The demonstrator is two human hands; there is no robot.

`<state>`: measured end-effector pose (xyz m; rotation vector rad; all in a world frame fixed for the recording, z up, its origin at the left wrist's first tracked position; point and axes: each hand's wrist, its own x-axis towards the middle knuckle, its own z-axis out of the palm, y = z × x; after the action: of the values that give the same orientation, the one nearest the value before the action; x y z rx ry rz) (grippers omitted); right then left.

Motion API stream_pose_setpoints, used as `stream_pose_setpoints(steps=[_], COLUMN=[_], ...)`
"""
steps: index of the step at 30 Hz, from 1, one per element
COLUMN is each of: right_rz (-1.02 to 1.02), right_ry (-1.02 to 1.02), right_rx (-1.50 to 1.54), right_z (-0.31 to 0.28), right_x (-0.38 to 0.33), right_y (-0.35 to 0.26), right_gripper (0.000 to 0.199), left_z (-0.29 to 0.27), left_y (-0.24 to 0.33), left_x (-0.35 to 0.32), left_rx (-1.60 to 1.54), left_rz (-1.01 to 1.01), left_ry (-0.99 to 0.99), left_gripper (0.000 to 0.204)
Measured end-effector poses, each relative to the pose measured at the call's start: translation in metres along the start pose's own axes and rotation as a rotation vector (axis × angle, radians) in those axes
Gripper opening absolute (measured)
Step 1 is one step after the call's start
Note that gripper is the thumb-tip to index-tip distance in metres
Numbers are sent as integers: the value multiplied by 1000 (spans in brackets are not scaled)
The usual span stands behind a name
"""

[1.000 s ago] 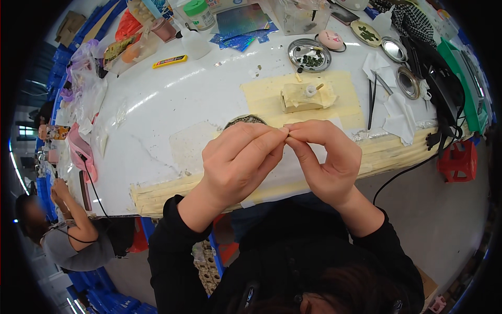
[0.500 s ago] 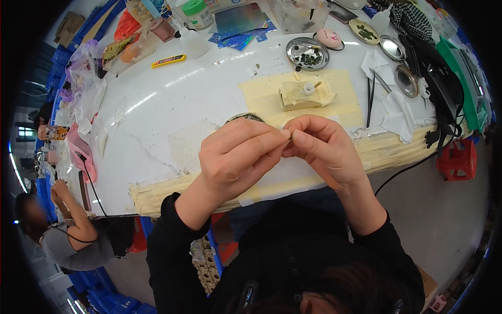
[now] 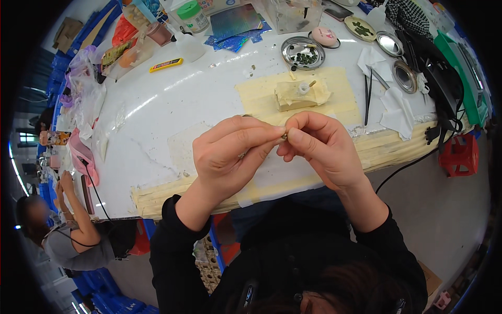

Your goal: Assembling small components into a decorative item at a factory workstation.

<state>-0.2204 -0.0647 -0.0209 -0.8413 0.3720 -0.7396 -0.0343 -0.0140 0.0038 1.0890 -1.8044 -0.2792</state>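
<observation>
Above the near edge of the table, my left hand [image 3: 222, 149] and my right hand [image 3: 327, 152] meet fingertip to fingertip. Both are closed in a pinch around a small, dark gold-coloured piece [image 3: 284, 136], mostly covered by the fingers, its kind too small to make out. Under my hands lies a white sheet [image 3: 277, 180]. Just beyond them stands a tape-covered block [image 3: 295, 99] with a small white cup and a thin stick on top. Farther back, a round metal dish [image 3: 303, 52] holds several small dark green pieces.
Black tweezers [image 3: 368, 99] and crumpled white tissue [image 3: 396, 112] lie to the right, near open round tins [image 3: 404, 76]. A yellow cutter [image 3: 166, 65] and a white squeeze bottle [image 3: 189, 48] are at the back left. Another person [image 3: 78, 235] sits at the far left.
The small gold-coloured piece shows more between my fingertips now. My left fingers have straightened a little and shifted slightly. The view has moved slightly too.
</observation>
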Motion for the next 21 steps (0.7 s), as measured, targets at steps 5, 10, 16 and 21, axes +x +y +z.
stream_pose_setpoints(steps=[5, 10, 16, 21], right_rz=[18, 9, -309, -311], right_ry=[7, 13, 164, 211], right_rx=[-16, -9, -496, -387], right_z=[-1, 1, 8, 15], right_x=[1, 2, 1, 0], right_y=[-1, 1, 8, 13], right_gripper=[17, 16, 11, 10], left_z=[3, 5, 6, 10], left_y=[-1, -3, -1, 0], left_x=[-1, -3, -2, -5], left_rx=[-86, -90, 193, 370], left_rz=[-53, -43, 112, 260], left_ry=[39, 71, 85, 97], left_gripper=[20, 20, 22, 28])
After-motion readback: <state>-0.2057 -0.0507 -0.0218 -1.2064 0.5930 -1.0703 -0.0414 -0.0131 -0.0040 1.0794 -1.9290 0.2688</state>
